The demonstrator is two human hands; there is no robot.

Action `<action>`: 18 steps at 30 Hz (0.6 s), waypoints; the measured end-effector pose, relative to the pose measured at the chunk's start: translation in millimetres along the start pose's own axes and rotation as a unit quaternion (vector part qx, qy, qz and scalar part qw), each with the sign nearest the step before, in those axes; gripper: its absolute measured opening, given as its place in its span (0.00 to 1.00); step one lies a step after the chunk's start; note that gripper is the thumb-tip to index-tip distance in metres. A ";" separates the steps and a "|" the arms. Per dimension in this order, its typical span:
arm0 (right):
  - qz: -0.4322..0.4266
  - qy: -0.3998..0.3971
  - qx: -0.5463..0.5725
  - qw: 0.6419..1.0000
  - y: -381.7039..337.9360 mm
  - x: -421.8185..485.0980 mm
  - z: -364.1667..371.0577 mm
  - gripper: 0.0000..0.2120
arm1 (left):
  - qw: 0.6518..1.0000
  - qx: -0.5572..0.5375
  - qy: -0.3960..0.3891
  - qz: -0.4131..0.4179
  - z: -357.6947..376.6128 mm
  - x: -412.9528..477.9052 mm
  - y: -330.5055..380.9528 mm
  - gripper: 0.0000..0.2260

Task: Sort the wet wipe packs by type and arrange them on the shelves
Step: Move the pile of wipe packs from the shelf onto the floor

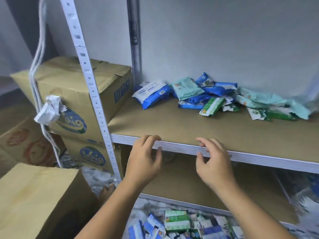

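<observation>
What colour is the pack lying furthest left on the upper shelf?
The pack is blue and white; the head view shows it.

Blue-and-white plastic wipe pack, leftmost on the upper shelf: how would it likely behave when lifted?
The blue-and-white plastic wipe pack probably flexes, since its wrapper looks soft and creased. Its glossy film may slip. Lying flat, it should not roll.
</observation>
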State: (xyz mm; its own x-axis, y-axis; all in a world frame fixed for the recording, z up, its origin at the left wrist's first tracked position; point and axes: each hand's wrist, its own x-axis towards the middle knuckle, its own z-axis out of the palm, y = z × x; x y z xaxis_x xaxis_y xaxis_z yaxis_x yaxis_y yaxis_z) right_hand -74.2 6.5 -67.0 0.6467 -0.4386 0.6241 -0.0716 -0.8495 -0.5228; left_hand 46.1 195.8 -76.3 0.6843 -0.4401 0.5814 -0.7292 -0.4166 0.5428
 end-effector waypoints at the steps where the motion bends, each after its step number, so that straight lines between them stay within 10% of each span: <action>1: -0.002 -0.003 -0.006 1.000 4.2 12.9 -1.7 0.21 | 1.000 0.005 0.005 0.014 -3.4 12.2 0.6 0.12; 18: 0.120 -0.093 -0.253 0.956 110.0 164.3 39.7 0.33 | 0.964 0.136 -0.213 -0.086 126.3 211.4 -15.0 0.30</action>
State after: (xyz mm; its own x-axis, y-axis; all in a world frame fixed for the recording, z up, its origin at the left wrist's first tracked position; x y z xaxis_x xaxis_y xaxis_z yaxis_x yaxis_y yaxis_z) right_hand 54.3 -147.4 -45.0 0.6863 -0.6186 0.3825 -0.5618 -0.7849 -0.2615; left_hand 202.2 8.6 -38.1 0.7766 -0.6082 0.1642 -0.6166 -0.6806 0.3957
